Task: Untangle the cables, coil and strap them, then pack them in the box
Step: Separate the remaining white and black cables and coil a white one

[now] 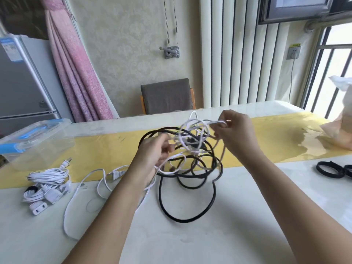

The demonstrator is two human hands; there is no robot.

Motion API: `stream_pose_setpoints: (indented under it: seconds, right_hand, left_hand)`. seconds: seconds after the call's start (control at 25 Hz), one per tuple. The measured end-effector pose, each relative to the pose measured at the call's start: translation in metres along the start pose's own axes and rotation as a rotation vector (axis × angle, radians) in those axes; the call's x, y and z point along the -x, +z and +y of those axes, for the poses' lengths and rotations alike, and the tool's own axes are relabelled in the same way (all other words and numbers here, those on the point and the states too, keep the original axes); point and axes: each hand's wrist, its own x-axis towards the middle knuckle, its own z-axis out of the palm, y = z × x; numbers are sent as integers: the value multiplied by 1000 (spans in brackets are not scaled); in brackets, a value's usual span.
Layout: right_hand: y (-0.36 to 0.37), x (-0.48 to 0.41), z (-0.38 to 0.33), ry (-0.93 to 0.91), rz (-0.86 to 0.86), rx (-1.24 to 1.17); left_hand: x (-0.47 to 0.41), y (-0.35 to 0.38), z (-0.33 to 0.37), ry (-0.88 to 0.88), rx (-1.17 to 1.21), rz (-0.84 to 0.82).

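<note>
Cables (pixel 190 147) pinched by left hand (pixel 154 155), right hand (pixel 236 130)

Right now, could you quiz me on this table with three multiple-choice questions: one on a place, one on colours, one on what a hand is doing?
1. Where is the box?
A) at the table's left edge
B) at the table's right edge
C) on the floor

2. Which colours are in the tangle?
A) red and green
B) black and white
C) only yellow

3. What is the right hand doing?
A) lying flat
B) pinching the white cable
C) lifting the box

Answers:
1 A, the box sits far left on the table.
2 B, a black cable and the white cable interloop.
3 B, its fingers close on a white strand raised above the tangle.
</note>
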Motion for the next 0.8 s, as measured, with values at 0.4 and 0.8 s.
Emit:
stream_pose_setpoints:
  seconds: [0.4,0.8]
  right_hand:
    - [4,12,-9,-10,-379,431]
    - [-42,-5,2,249,-1106,-621]
  left_hand:
    - [1,-31,-3,-64,-491,-544]
    - [-11,-17,2,140,204,6]
